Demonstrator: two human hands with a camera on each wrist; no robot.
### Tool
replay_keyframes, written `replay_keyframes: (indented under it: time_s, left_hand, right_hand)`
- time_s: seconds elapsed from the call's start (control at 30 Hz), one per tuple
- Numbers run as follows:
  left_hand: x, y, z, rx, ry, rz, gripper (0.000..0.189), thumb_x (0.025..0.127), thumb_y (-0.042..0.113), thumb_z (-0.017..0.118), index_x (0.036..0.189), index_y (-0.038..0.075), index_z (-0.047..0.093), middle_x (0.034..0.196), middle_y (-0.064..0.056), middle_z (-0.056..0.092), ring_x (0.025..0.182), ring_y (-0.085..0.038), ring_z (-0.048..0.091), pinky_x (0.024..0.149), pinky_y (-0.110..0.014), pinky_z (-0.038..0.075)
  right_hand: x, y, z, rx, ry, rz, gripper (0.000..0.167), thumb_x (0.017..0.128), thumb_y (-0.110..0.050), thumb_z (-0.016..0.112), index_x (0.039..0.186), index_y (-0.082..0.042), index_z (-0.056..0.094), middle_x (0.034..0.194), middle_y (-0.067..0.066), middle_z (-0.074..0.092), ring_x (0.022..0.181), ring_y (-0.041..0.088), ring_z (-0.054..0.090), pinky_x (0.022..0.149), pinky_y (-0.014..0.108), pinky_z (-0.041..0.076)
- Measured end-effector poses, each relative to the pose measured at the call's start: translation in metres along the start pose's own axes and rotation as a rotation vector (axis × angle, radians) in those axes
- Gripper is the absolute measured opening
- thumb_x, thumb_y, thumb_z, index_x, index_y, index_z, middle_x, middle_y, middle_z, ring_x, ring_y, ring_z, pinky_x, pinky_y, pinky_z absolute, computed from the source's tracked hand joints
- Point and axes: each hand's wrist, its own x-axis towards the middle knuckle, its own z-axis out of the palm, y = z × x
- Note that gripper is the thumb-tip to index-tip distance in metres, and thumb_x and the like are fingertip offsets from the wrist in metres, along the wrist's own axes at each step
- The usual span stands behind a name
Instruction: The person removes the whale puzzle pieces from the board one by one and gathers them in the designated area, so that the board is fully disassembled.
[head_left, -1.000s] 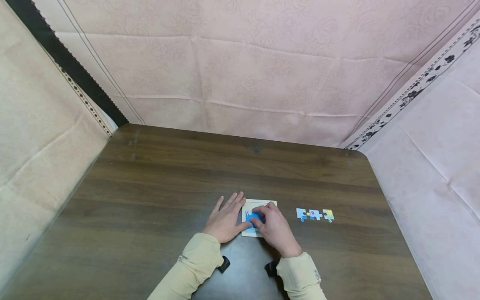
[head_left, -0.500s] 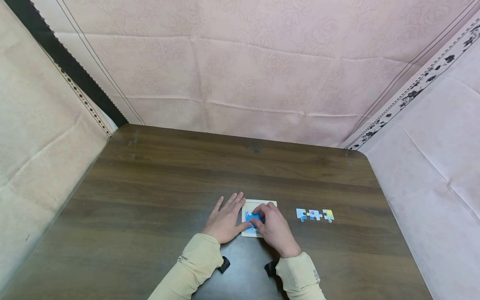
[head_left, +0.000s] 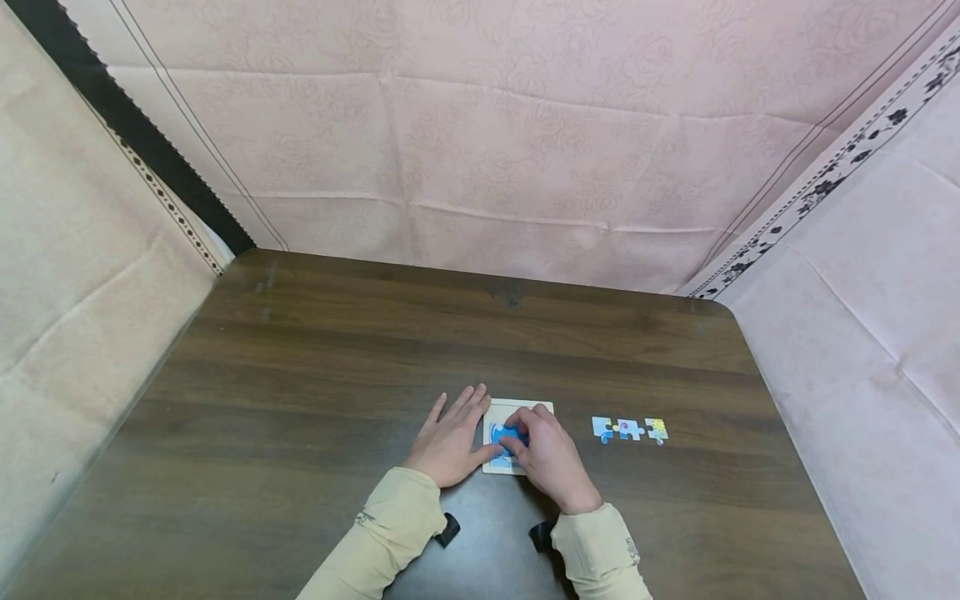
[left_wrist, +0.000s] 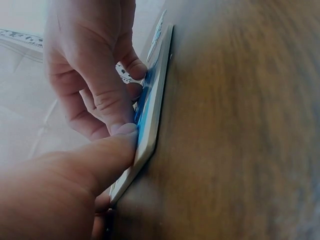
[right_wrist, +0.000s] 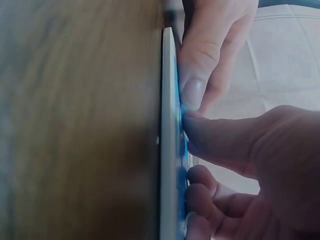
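Note:
A pale-framed jigsaw board [head_left: 523,402] with a blue picture lies on the table under both hands. My left hand [head_left: 448,442] rests flat along its left side, fingers spread, thumb on the lower part. Over the blue area, my right hand [head_left: 557,465] has thumb and fingers curled, pinching a blue puzzle piece [head_left: 510,432] against the board; most of that piece is hidden. Seen from the left wrist, the left thumb [left_wrist: 107,157] meets the right thumb at the board's surface. Right of the board lie three loose puzzle pieces [head_left: 629,429] in a row.
The brown wooden table [head_left: 337,358] extends around the board. A pale patterned cloth [head_left: 480,150] hangs behind it, with more cloth at both sides. Black straps [head_left: 543,537] sit at the wrists, beside light yellow sleeves.

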Motion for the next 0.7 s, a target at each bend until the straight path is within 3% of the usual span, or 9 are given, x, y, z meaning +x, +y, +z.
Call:
replay_keyframes:
  time_s: [0.7]
  left_hand:
    - [-0.0002, 0.0000, 0.0000, -0.011, -0.001, 0.003, 0.083, 0.090, 0.062, 0.055, 0.153, 0.014, 0.032, 0.161, -0.002, 0.019, 0.148, -0.020, 0.012, 0.118, -0.051, 0.004]
  right_hand:
    - [0.0022, 0.0007, 0.0003, -0.027, 0.002, -0.032, 0.019, 0.085, -0.021, 0.076, 0.098, -0.013, 0.066, 0.082, -0.002, 0.051, 0.066, 0.012, 0.047, 0.059, 0.025, 0.046]
